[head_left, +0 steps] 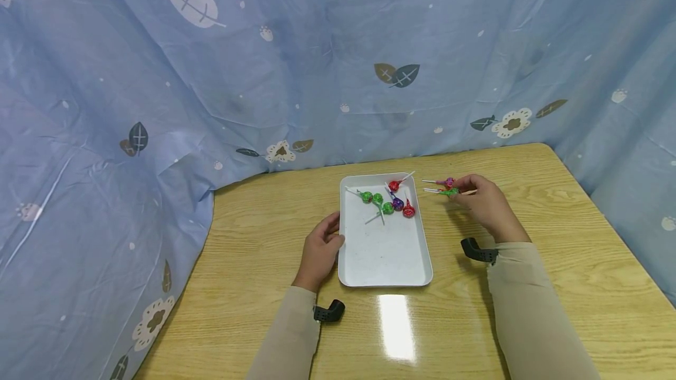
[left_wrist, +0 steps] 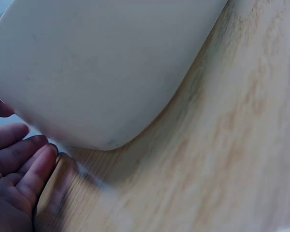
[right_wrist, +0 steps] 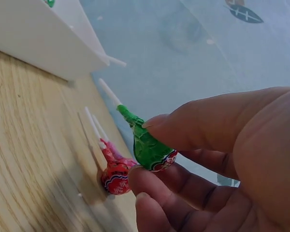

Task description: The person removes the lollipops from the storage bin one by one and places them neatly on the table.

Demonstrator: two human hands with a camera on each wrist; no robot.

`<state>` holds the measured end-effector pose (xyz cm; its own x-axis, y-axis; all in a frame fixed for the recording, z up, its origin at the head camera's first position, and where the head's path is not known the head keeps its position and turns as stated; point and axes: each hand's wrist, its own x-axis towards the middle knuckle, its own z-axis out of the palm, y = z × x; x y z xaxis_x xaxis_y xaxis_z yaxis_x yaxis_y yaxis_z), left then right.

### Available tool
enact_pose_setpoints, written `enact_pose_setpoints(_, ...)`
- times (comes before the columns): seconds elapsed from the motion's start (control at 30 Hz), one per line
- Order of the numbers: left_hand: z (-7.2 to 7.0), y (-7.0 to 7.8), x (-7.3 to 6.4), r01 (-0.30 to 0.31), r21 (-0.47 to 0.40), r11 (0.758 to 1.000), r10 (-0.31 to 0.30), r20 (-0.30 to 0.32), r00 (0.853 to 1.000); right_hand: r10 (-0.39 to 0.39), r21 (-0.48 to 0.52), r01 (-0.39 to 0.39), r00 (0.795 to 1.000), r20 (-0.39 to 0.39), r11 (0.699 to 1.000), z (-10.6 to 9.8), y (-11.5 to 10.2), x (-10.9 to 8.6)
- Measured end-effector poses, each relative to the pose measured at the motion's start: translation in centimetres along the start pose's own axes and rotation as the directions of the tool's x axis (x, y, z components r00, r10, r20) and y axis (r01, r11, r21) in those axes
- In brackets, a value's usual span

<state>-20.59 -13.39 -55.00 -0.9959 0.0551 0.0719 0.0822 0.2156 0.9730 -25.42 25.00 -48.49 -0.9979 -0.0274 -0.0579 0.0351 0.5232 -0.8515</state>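
Observation:
My right hand (head_left: 488,204) pinches a green-wrapped lollipop (right_wrist: 151,149) by its round head between thumb and fingers, the white stick pointing toward the tray. Close below its fingertips are a red lollipop (right_wrist: 117,180) and a pink-purple lollipop (head_left: 448,182). To the left stands a white rectangular tray (head_left: 382,257). Its far half holds several lollipops, among them a green lollipop (head_left: 367,196), a purple lollipop (head_left: 398,203) and a red lollipop (head_left: 409,210). My left hand (head_left: 318,251) rests against the tray's left side with its fingers loosely bent at the wall.
The wooden table (head_left: 264,233) carries the tray near its middle. Behind it and to the left hangs a blue leaf-patterned curtain (head_left: 317,75). A black wrist device (head_left: 330,311) is worn on the left forearm, with another black wrist device (head_left: 477,251) on the right.

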Motion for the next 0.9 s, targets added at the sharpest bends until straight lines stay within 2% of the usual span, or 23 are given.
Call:
enact_pose_setpoints(0.5,0.0,0.1,-0.1,-0.010,-0.010,1.000,0.010,0.003,1.000,0.032,-0.037,-0.031,0.999,0.019,0.999,0.2,0.7,0.2)
enact_pose_setpoints(0.9,0.0,0.0,0.0,0.000,-0.002,1.000,0.000,-0.001,1.000,0.080,0.033,-0.082,0.996,0.048,0.996,0.6,1.3,0.6)
